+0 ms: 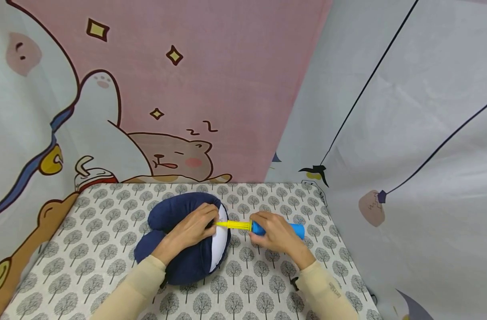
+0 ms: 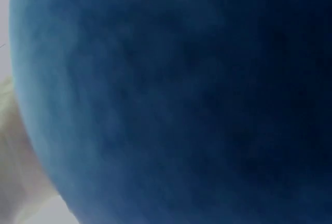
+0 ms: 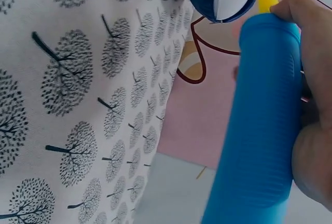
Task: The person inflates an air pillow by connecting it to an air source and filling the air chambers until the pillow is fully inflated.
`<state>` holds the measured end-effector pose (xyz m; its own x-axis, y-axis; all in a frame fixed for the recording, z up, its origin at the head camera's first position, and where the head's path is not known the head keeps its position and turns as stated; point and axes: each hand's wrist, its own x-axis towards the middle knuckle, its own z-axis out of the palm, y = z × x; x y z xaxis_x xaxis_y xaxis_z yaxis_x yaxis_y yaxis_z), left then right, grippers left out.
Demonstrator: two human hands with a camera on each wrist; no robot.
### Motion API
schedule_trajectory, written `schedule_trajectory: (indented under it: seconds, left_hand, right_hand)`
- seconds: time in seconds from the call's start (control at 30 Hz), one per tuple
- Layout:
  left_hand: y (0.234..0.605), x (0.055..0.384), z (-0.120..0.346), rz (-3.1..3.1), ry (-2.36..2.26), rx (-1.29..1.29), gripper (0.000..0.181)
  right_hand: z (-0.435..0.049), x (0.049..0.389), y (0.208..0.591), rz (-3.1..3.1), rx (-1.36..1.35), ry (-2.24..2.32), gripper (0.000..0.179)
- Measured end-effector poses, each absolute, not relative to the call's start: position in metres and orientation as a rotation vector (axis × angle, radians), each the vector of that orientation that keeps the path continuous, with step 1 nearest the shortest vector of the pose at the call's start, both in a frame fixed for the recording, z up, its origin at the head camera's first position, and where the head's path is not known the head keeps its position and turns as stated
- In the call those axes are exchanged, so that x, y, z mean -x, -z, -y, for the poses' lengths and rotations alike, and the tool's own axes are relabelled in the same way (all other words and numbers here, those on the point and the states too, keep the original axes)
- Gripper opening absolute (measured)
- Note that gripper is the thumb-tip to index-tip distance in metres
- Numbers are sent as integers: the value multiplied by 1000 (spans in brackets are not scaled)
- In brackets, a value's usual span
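A navy U-shaped neck pillow (image 1: 189, 266) with a white band along its right side lies on the table; its blue fabric (image 2: 155, 99) fills nearly all of the left wrist view. My left hand (image 1: 193, 227) lies over it with bent fingers, pinching it at the white band. What exactly sits between those fingertips is hidden. A hand air pump with a blue barrel (image 1: 298, 230) and a yellow front part (image 1: 239, 225) points left, its thin tip at my left fingers. My right hand (image 1: 276, 232) grips the blue barrel (image 3: 262, 115) close to the yellow end.
A tree-print cloth (image 1: 247, 284) covers the table. Behind it hangs a pink cartoon curtain (image 1: 235, 89), and a pale curtain (image 1: 427, 111) hangs on the right. A small black object (image 1: 294, 283) shows beside the right sleeve.
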<state>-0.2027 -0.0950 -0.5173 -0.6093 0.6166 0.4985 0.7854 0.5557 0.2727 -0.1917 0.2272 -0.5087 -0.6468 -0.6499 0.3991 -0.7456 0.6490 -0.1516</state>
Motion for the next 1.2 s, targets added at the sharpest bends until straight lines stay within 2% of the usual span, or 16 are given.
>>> schedule_trajectory:
  seconds: [0.27, 0.43, 0.57, 0.8, 1.0, 1.2]
  left_hand:
    - [518, 201, 96, 2443, 690, 1143, 11]
    - [519, 200, 97, 2450, 688, 1137, 9]
    - [520, 200, 96, 2441, 691, 1137, 9]
    - [522, 201, 94, 2388, 702, 1137, 11]
    - [523, 202, 94, 2382, 715, 1139, 11]
    - [520, 203, 97, 2428, 781, 1090, 10]
  right_hand:
    - [-231, 201, 503, 2857, -1141, -836, 9]
    - [-234, 205, 507, 2905, -1156, -964, 11]
    - [-237, 208, 512, 2942, -1135, -1050, 1]
    - [-243, 214, 520, 3000, -1104, -1138, 13]
    - [-245, 214, 522, 2966, -1086, -1176, 17]
    - [-256, 211, 524, 2889, -924, -1078, 31]
